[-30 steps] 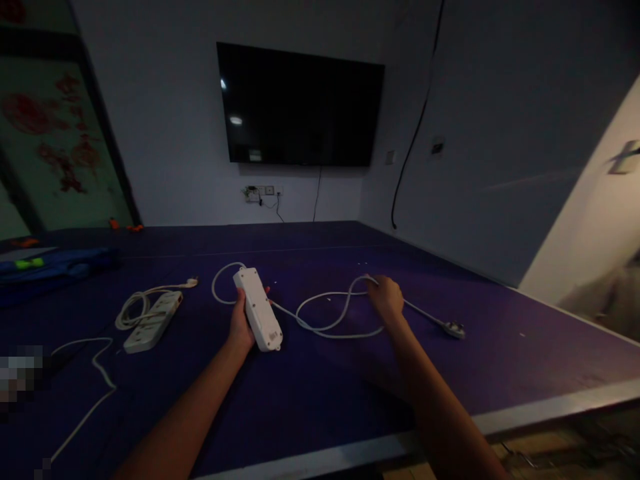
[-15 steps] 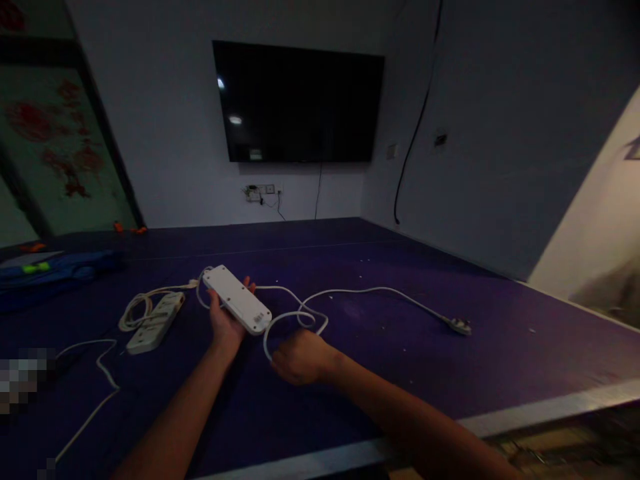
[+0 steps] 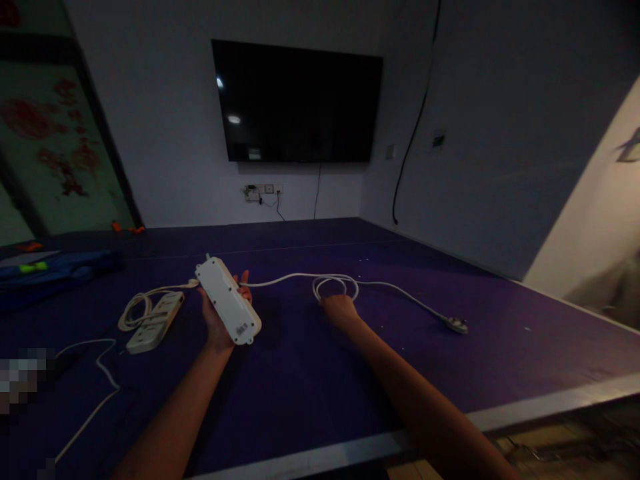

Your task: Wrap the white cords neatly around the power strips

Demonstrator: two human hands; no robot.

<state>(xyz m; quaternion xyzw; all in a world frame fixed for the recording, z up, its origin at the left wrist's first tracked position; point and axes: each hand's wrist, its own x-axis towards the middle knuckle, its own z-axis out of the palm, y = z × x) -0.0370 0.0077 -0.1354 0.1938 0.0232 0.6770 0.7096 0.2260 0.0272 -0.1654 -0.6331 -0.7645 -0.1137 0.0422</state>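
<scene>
My left hand holds a white power strip, tilted, its screwed underside toward me and the fingers curled behind it. To the right, my right hand is closed at a loop of the strip's white cord; its fingertips are partly hidden. From that loop the cord runs on to a plug lying on the purple surface. A second power strip, its cord coiled beside it, lies left of my left hand.
Folded blue cloth lies at the far left of the purple surface. Another thin white cord trails at the near left. A television hangs on the back wall, and a dark cable dangles at the right wall.
My right hand has moved right and away from me, drawing the cord loops along. The power strip in my left hand has turned more upright and shifted slightly left.
</scene>
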